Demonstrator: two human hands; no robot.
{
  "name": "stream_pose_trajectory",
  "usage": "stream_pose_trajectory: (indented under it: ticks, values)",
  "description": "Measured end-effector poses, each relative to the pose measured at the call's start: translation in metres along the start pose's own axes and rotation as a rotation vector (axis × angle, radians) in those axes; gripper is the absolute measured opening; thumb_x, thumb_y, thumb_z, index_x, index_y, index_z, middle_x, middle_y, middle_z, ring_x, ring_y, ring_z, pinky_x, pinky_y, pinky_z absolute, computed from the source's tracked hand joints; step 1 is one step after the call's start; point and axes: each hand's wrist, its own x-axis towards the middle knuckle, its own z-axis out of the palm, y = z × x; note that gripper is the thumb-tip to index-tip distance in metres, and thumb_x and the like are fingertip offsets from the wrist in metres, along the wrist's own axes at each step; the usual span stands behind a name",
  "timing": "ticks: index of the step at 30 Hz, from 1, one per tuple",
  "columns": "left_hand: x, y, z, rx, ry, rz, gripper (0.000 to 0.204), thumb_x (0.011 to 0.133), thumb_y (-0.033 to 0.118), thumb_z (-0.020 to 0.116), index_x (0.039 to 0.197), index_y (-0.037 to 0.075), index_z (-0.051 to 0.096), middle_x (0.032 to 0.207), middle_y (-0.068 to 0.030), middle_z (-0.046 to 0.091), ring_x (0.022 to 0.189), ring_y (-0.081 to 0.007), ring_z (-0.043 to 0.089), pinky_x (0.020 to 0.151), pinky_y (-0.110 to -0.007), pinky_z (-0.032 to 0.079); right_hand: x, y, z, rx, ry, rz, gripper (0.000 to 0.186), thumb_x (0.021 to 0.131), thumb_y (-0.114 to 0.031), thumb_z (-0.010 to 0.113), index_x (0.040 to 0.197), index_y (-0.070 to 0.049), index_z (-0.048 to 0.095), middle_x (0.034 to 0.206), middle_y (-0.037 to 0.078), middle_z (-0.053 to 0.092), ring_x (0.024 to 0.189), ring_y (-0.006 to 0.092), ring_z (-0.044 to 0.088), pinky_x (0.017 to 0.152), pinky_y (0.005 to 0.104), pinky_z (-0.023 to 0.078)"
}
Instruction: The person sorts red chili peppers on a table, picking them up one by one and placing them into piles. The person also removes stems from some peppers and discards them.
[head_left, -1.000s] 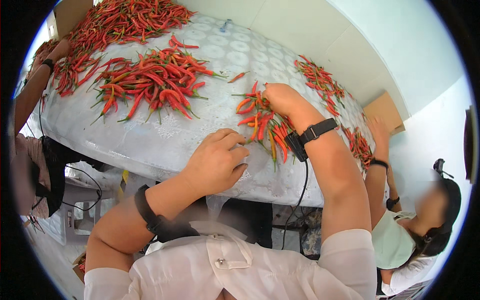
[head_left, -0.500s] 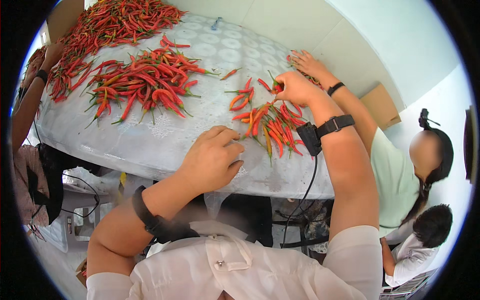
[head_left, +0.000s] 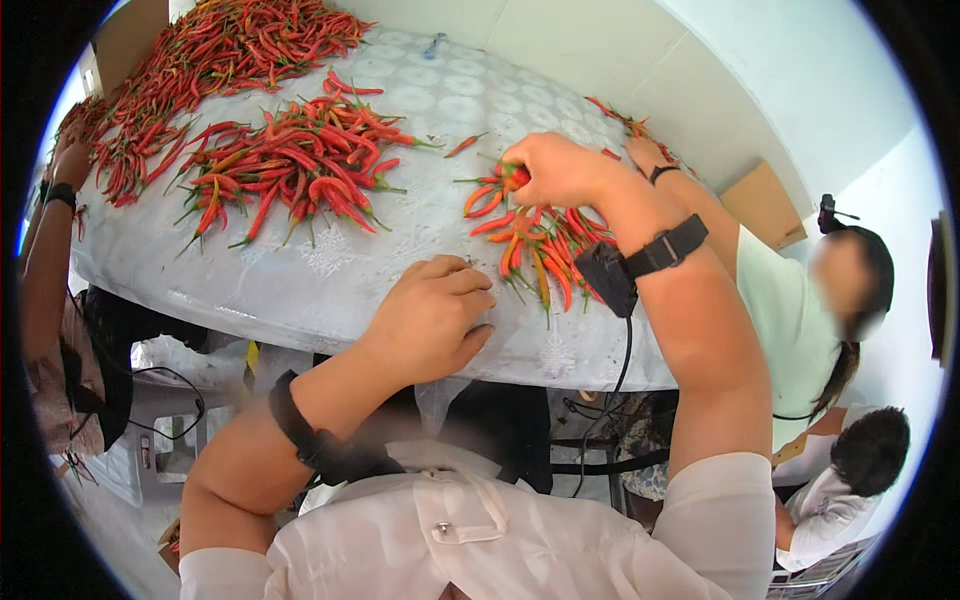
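Observation:
My right hand is closed on a few red chilies at the top of a small loose bunch. Below it, more red and orange chilies with green stems are spread on the patterned plastic table cover. My left hand rests near the table's front, left of that bunch, fingers loosely bent and apart, holding nothing. A larger pile of chilies lies to the upper left, and a single chili sits between the two groups.
A big chili heap fills the back left. A co-worker's arm reaches in at left; another person reaches to chilies on the right. A third person is lower right. Cardboard stands by the wall; cables hang below the table.
My right hand moved up the bunch, then back left to its upper end with chilies. My left hand barely moved. The person at right leaned forward and reached along the table's back.

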Motion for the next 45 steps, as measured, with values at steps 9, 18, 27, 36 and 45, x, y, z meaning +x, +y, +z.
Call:
stream_pose_trajectory:
  ticks: [9, 18, 27, 36, 45]
  values:
    - [0.001, 0.008, -0.003, 0.116, -0.094, 0.016, 0.046, 0.074, 0.03, 0.072, 0.117, 0.015, 0.064, 0.136, -0.0085, 0.05, 0.126, -0.0347, 0.043, 0.1, -0.051, 0.039, -0.014, 0.012, 0.019, -0.144, -0.041, 0.151, 0.012, 0.071, -0.012, 0.068, 0.08, -0.004, 0.065, 0.072, 0.019, 0.063, 0.069, 0.0343, 0.061, 0.064, 0.0429, 0.047]
    - [0.001, 0.009, 0.004, 0.225, -0.246, -0.001, 0.053, 0.08, 0.044, 0.066, 0.127, 0.022, 0.059, 0.14, -0.0082, 0.046, 0.132, -0.0358, 0.036, 0.106, -0.061, 0.03, -0.018, 0.026, 0.048, -0.252, -0.078, 0.156, 0.018, 0.072, -0.01, 0.067, 0.089, -0.008, 0.065, 0.082, 0.018, 0.066, 0.079, 0.0355, 0.064, 0.07, 0.0442, 0.05]
    - [0.002, 0.011, -0.001, 0.157, -0.202, -0.02, 0.051, 0.076, 0.042, 0.071, 0.119, 0.015, 0.063, 0.136, -0.0103, 0.047, 0.132, -0.0343, 0.037, 0.107, -0.056, 0.031, -0.031, 0.027, 0.052, -0.161, 0.027, 0.136, 0.016, 0.072, -0.011, 0.068, 0.087, -0.007, 0.062, 0.08, 0.018, 0.065, 0.079, 0.0367, 0.064, 0.069, 0.0449, 0.049]
    - [0.002, 0.01, -0.002, 0.135, -0.191, -0.023, 0.051, 0.076, 0.041, 0.071, 0.118, 0.013, 0.064, 0.135, -0.0112, 0.049, 0.132, -0.0338, 0.037, 0.107, -0.057, 0.031, -0.049, 0.039, 0.045, -0.286, 0.083, 0.134, 0.012, 0.074, -0.016, 0.062, 0.081, -0.007, 0.063, 0.077, 0.017, 0.063, 0.075, 0.0382, 0.061, 0.067, 0.0472, 0.048]
    - [0.001, 0.01, -0.001, 0.129, -0.16, -0.001, 0.047, 0.074, 0.039, 0.072, 0.114, 0.013, 0.066, 0.133, -0.0116, 0.05, 0.13, -0.0334, 0.039, 0.105, -0.057, 0.033, -0.063, 0.037, 0.004, -0.371, 0.07, 0.225, 0.012, 0.075, -0.016, 0.06, 0.081, -0.007, 0.065, 0.076, 0.017, 0.064, 0.075, 0.0372, 0.062, 0.068, 0.0468, 0.049]
